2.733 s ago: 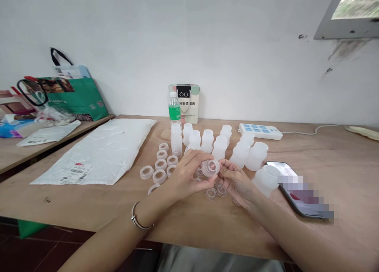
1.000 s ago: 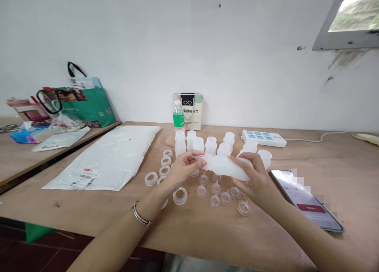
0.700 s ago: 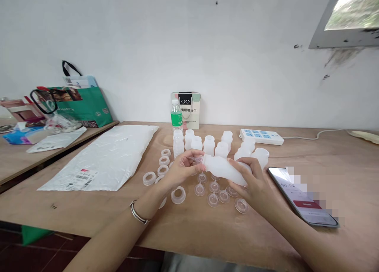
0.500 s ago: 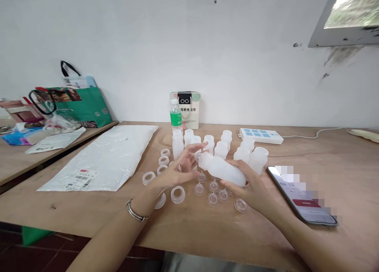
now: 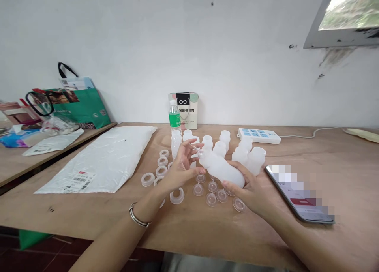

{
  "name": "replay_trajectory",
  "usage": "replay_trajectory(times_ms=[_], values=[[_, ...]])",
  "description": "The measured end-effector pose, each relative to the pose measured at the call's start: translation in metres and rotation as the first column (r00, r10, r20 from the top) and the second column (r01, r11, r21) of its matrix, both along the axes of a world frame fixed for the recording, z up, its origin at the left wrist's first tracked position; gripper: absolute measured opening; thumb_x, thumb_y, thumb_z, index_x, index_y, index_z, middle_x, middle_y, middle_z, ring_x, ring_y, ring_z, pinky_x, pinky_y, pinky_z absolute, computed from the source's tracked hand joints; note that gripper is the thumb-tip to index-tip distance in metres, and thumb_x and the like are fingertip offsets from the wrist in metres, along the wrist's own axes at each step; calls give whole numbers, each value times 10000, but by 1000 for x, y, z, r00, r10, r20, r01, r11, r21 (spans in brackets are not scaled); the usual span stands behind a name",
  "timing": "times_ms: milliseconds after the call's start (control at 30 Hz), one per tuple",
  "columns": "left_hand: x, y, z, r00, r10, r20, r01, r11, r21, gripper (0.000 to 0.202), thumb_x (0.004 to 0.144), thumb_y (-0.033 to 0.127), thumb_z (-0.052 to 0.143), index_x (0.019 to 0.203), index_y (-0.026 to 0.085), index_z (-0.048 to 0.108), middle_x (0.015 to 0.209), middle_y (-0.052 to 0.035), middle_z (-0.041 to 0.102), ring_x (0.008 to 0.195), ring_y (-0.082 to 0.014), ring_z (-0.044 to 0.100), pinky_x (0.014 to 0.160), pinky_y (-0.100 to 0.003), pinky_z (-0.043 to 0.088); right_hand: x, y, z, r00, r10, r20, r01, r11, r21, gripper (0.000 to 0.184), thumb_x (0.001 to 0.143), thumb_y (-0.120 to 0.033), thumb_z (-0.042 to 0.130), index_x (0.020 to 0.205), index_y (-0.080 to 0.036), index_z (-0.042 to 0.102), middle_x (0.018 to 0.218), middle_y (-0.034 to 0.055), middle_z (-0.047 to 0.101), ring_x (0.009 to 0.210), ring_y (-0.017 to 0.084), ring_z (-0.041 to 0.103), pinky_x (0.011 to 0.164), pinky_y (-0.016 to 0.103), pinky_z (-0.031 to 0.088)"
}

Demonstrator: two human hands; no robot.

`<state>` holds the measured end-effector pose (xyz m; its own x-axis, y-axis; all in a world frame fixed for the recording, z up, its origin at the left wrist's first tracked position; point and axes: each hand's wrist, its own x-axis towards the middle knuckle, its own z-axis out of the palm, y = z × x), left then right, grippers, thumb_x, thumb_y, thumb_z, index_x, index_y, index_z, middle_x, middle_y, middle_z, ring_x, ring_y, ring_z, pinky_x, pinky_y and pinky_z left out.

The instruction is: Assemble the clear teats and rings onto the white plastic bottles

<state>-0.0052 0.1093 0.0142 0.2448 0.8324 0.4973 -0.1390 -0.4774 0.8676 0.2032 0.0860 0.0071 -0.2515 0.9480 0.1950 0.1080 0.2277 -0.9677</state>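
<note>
My right hand [image 5: 244,184] is wrapped round the base of a frosted white plastic bottle [image 5: 223,170], which lies tilted in the air with its neck up to the left. A clear, teat-like tip [image 5: 198,150] sits at the bottle's mouth. Close around that end is my left hand [image 5: 184,163], its fingers spread and thumb stretched out below the neck; whether a fingertip touches the tip is hard to see. Beneath the bottle lie several clear domed discs [image 5: 211,199]. Several translucent rings [image 5: 177,196] are spread on the table to the left, partly hidden by my left forearm.
Several more white bottles [image 5: 257,159] stand upright behind my hands. A water bottle [image 5: 174,118] and paper bag [image 5: 189,111] are by the wall. At right are a power strip [image 5: 259,136] and phone [image 5: 299,197]. A white plastic mailer [image 5: 103,157] covers the left.
The bottle's neck end has risen slightly and my left fingers have spread further apart beside it. My right hand keeps its hold. The whole view has shifted a little.
</note>
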Motion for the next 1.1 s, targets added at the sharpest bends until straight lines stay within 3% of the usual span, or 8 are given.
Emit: replay_trajectory(times_ms=[167, 367, 500, 600, 700, 900, 1000, 1100], values=[[-5, -2, 6, 992, 124, -2, -124, 992, 0, 473, 793, 321, 627, 1199, 267, 391, 1225, -93, 502, 1087, -180, 522, 889, -347, 445, 5, 2, -6, 998, -70, -9, 70, 997, 13, 414, 666, -367, 691, 1044, -245, 573, 892, 14, 655, 758, 195, 576, 594, 267, 471], [-12, -9, 24, 946, 318, -58, -314, 947, 65, 323, 827, 348, 554, 1110, 218, 469, 1187, -89, 539, 1095, -203, 515, 885, -346, 436, 8, 3, -8, 996, -81, 42, 82, 997, -14, 475, 681, -407, 673, 1101, -227, 541, 940, 29, 653, 764, 194, 584, 618, 281, 483], [-16, -5, 19, 756, 488, -437, -483, 866, 132, 380, 795, 418, 574, 1100, 208, 488, 1233, -97, 518, 1126, -241, 483, 897, -390, 411, 5, 1, -4, 996, -85, 30, 87, 995, -47, 490, 672, -419, 660, 1102, -218, 539, 903, 31, 667, 744, 202, 600, 617, 296, 493], [-19, 4, 6, 586, 496, -641, -522, 836, 170, 438, 740, 446, 628, 1072, 184, 513, 1171, -103, 565, 1073, -265, 513, 869, -411, 417, 3, 1, -1, 994, -106, 36, 109, 991, -79, 490, 659, -432, 649, 1092, -223, 554, 918, 39, 678, 759, 219, 615, 624, 313, 507], [-20, 10, -1, 562, 491, -666, -517, 837, 181, 317, 754, 395, 616, 971, 173, 557, 1041, -78, 622, 973, -242, 560, 827, -387, 435, 3, 0, 0, 990, -127, 58, 132, 988, -78, 492, 650, -435, 650, 1092, -235, 569, 953, 45, 689, 787, 236, 632, 641, 328, 524], [-24, 8, 13, 642, 596, -482, -607, 779, 154, 253, 753, 363, 632, 933, 188, 597, 1018, -58, 641, 961, -221, 577, 831, -369, 434, 5, 1, -2, 986, -136, 94, 143, 987, -69, 460, 659, -445, 638, 1063, -232, 584, 946, 43, 697, 794, 235, 643, 657, 330, 535], [-25, 7, 19, 759, 647, -73, -639, 761, 110, 261, 780, 376, 620, 958, 193, 568, 994, -54, 650, 952, -188, 594, 847, -343, 445, 4, 2, -2, 989, -126, 73, 131, 989, -71, 461, 672, -447, 629, 1075, -232, 573, 925, 38, 697, 791, 231, 642, 651, 324, 534], [-19, 4, 19, 797, 534, 283, -572, 818, 64, 258, 826, 406, 574, 986, 205, 550, 986, -42, 656, 921, -149, 613, 846, -306, 463, 2, 1, 1, 993, -91, 80, 94, 995, -26, 368, 670, -411, 634, 996, -243, 599, 849, 30, 694, 724, 226, 637, 589, 305, 525]])
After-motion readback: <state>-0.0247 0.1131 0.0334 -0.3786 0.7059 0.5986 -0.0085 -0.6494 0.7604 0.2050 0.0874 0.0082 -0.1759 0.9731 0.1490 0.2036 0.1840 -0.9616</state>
